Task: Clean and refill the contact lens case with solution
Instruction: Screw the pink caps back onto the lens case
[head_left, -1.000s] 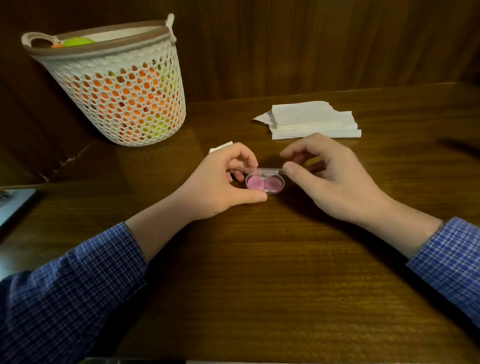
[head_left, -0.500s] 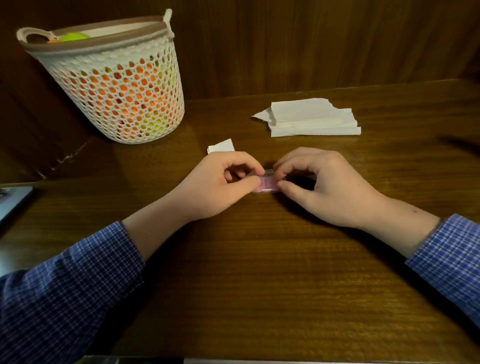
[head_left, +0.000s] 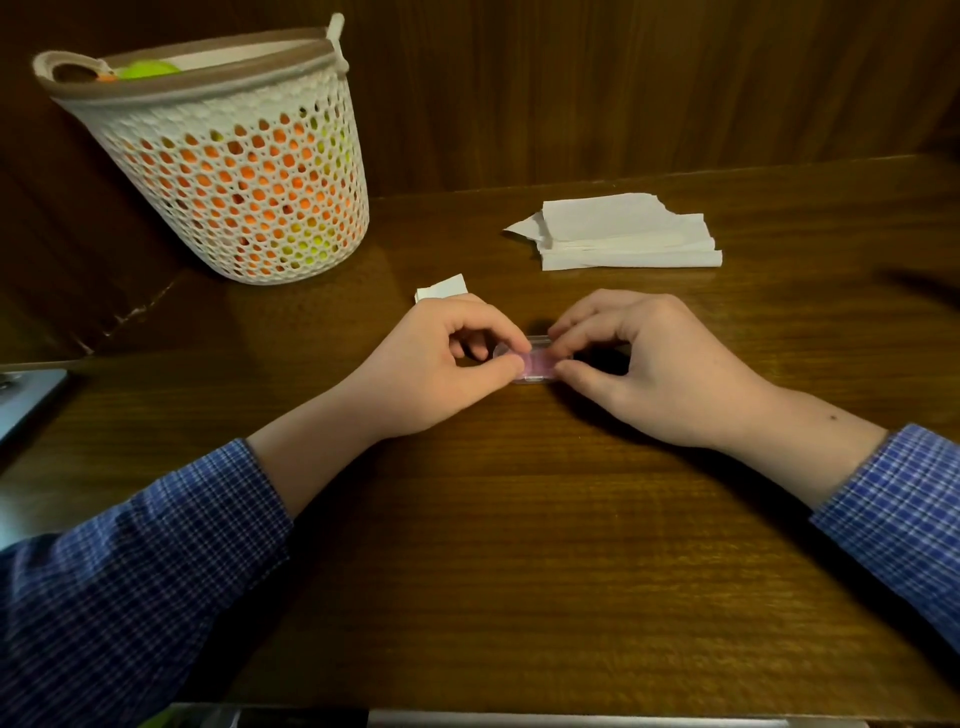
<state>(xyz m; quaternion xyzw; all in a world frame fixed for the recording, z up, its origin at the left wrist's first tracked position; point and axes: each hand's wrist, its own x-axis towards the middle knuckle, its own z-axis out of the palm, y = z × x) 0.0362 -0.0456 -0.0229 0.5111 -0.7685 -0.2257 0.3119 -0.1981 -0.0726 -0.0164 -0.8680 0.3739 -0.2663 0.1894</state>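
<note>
A small clear contact lens case (head_left: 535, 362) with pink wells lies flat on the wooden table (head_left: 519, 545), mostly covered by fingers. My left hand (head_left: 441, 364) pinches its left end between thumb and forefinger. My right hand (head_left: 639, 364) grips its right end the same way, fingertips over the top edge. Only a pink strip of the case shows between the two hands. No solution bottle is in view.
A white mesh basket (head_left: 234, 171) with orange and green contents stands at the back left. A stack of white tissues (head_left: 623, 236) lies behind the hands, and a small folded paper piece (head_left: 441, 287) sits just behind my left hand. A grey device edge (head_left: 26, 400) shows at far left.
The case stood with its lid raised and both pink wells showing; now both hands have closed in over it and the case lies flat between the fingertips.
</note>
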